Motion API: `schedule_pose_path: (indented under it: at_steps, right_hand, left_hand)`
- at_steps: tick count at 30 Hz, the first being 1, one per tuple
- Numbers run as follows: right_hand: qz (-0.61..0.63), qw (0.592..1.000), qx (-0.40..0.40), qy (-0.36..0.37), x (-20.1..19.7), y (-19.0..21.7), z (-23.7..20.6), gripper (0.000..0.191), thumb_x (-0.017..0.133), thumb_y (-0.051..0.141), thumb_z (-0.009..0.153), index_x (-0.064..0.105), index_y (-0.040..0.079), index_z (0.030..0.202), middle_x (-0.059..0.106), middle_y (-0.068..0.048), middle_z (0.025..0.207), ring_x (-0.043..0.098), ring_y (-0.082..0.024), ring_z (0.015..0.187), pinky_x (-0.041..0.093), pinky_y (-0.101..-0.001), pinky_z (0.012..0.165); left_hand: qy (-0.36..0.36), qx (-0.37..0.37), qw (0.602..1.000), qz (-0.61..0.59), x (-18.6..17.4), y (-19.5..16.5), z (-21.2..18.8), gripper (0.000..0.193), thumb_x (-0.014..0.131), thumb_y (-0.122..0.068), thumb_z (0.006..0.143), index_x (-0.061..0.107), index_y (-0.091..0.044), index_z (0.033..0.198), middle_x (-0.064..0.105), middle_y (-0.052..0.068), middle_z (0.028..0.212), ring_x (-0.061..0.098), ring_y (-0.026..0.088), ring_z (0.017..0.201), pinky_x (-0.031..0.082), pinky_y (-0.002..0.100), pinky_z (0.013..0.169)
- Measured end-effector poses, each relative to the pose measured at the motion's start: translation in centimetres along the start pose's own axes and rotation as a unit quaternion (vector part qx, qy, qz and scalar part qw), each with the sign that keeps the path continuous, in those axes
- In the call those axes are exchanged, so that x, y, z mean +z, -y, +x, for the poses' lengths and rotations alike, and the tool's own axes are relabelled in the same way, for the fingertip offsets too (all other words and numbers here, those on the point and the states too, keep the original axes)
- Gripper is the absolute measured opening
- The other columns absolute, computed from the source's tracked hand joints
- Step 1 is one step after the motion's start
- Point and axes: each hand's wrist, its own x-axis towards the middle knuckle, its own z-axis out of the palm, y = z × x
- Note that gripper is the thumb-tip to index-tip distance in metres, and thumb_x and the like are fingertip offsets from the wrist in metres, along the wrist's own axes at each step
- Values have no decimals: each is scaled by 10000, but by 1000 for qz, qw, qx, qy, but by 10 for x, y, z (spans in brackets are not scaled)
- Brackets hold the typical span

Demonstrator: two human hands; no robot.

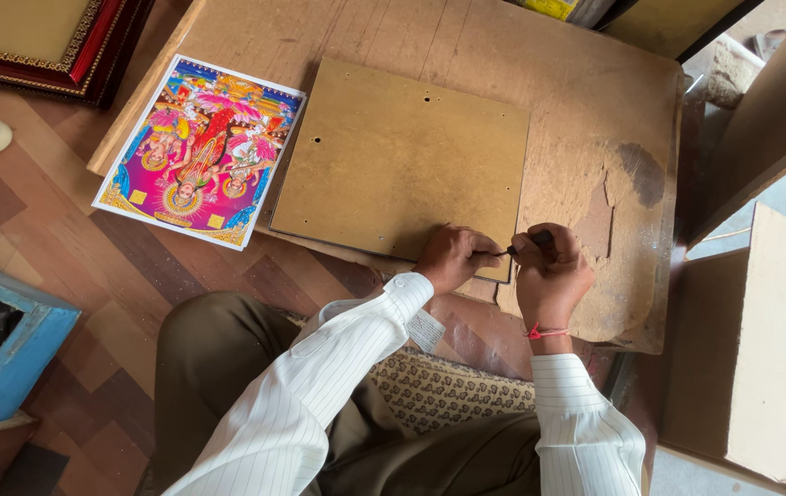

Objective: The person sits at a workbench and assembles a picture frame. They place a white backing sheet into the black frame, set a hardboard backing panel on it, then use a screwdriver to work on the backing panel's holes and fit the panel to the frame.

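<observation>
The left hand presses the board flat on the worktop, steadying its near edge while the right hand grips a dark tool there.

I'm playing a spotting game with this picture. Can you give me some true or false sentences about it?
1. The right hand holds a dark tool. True.
2. The colourful picture lies on top of the brown board. False: it lies beside it, to the left.
3. The left hand rests on the board's near edge. True.
4. A blue frame hangs on a wall. False: it sits low at the left, on the floor.
</observation>
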Motion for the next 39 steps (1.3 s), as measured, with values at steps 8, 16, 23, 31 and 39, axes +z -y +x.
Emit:
schedule_pose_path:
  at_steps: [8,16,23,31,39]
  right_hand:
    - [-90,990,-100,46,-7,15,0,212,738,-15,926,694,28,1129,764,-55,900,722,-89,819,571,-243,715]
    - [-147,978,-124,79,-9,24,0,331,713,-6,938,699,65,1261,755,-75,892,704,-119,769,560,-271,700]
    - [-149,978,-119,85,-9,22,0,299,712,-6,958,702,63,1249,753,-67,891,709,-115,789,565,-274,730]
    - [-150,978,-115,93,-11,23,3,304,716,29,966,692,56,1267,767,-67,929,733,-123,836,584,-270,745]
    - [-166,977,-96,95,-11,23,5,311,717,46,970,679,49,1279,767,-76,920,733,-129,813,580,-282,719]
  left_hand:
    - [-6,-2,1000,-18,0,1,0,240,778,-326,840,807,-110,943,783,78,934,746,272,839,578,383,773]
    - [-11,14,1000,-12,2,8,0,231,785,-329,837,805,-114,919,784,69,937,743,272,854,571,387,772]
    - [-1,-8,1000,-14,4,7,0,232,788,-337,828,810,-129,927,789,54,922,752,242,831,576,366,774]
    - [28,-72,996,-40,-2,-1,0,226,795,-330,824,819,-143,948,797,46,919,765,215,809,586,341,760]
    - [16,-60,997,-37,-2,-2,0,213,802,-310,820,822,-141,948,797,54,908,769,212,789,595,339,736]
